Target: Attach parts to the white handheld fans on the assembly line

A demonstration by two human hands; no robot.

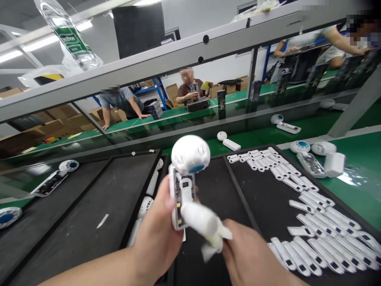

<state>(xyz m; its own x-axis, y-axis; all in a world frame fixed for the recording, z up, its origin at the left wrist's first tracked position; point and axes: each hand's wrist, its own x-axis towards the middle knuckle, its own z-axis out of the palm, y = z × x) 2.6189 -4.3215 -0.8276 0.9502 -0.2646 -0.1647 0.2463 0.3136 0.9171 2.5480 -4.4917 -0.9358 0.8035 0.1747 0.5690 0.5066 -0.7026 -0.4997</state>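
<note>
— Two hands up front; starting at the left, what lies there?
— Wide black shallow tray (pixel 89 198) with one small white scrap (pixel 102 221) on it. Just right of it the left hand (pixel 156 234) is wrapped round the handle of a small white plastic fan (pixel 187 174), long axis upright, round head on top, open back facing the camera
— And the right hand (pixel 250 254)?
— Low, just right of the handle, fingers pinched on a blurred white wad of cloth (pixel 205 226) touching the handle's lower end. Beyond it, rows of white plastic covers (pixel 312 222) fill the right-hand black tray (pixel 262 198); green bench (pixel 366 159) past its edge
</note>
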